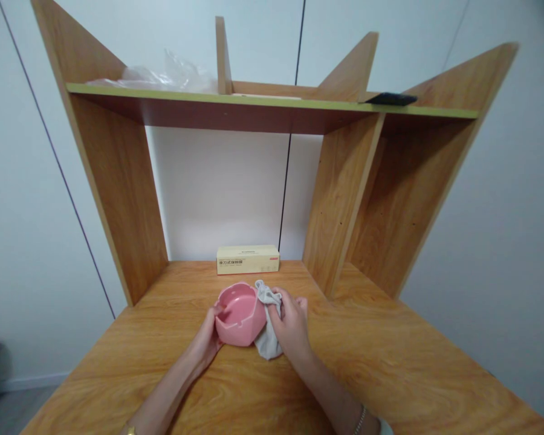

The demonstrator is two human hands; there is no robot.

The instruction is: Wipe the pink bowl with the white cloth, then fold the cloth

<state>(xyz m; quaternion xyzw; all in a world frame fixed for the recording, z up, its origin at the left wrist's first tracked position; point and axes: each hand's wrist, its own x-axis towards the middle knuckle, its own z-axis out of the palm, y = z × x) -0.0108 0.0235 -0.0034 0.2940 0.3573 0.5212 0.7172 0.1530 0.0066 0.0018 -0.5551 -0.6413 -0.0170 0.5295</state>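
A pink ashtray with angular sides and notches in its rim is tilted so that its hollow faces me. My left hand grips it by the left side, thumb over the rim and the other fingers mostly hidden behind. Bunched in my right hand is a light grey cloth, pinched between thumb and fingers. The cloth lies against the ashtray's right side, and its lower end hangs down toward the tabletop.
Behind the ashtray, a cream box with printed lettering stands on the wooden desk. Upright boards carry a shelf above. On that shelf lie clear plastic wrapping at left and a dark flat object at right.
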